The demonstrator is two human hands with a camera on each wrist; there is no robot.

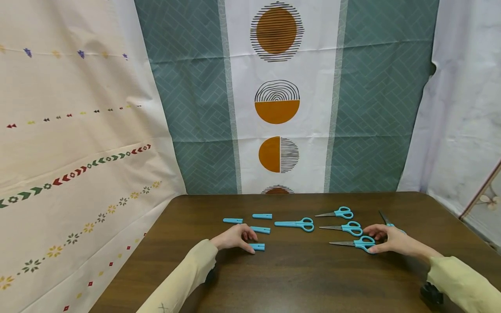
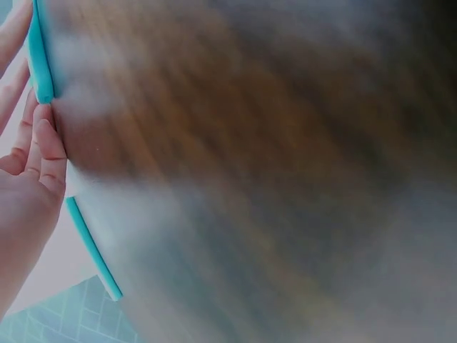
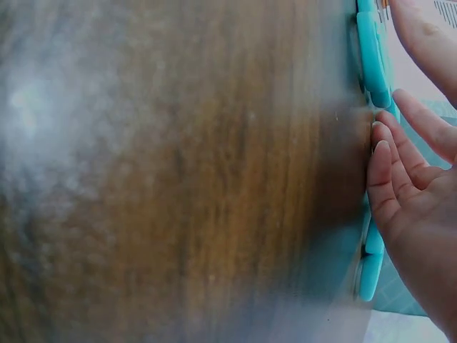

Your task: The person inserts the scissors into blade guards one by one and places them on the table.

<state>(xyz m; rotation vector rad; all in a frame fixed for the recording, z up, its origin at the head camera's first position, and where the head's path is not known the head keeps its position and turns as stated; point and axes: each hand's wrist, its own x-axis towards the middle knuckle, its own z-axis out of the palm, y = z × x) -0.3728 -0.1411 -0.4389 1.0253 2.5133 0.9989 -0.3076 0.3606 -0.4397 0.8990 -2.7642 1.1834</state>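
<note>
My left hand (image 1: 235,237) reaches over the near blue blade cover (image 1: 258,247), thumb on its near side and fingers on its far side, loosely bent. A second blue cover (image 1: 261,230) lies just beyond the fingertips. On the right, my other hand (image 1: 391,241) spreads thumb and fingers around the handle end of the nearest blue-handled scissors (image 1: 364,243), whose bare blades point left. The right wrist view shows relaxed fingers beside blue handles (image 3: 373,61). Whether either hand touches its thing is hard to tell.
Farther back lie two more covers (image 1: 232,221) and scissors (image 1: 305,224) with covered blades. Two bare-bladed scissors (image 1: 344,212) (image 1: 352,228) lie beyond my right hand; another pair (image 1: 386,219) sits partly behind it. Patterned cloths hang behind the brown table (image 1: 297,282).
</note>
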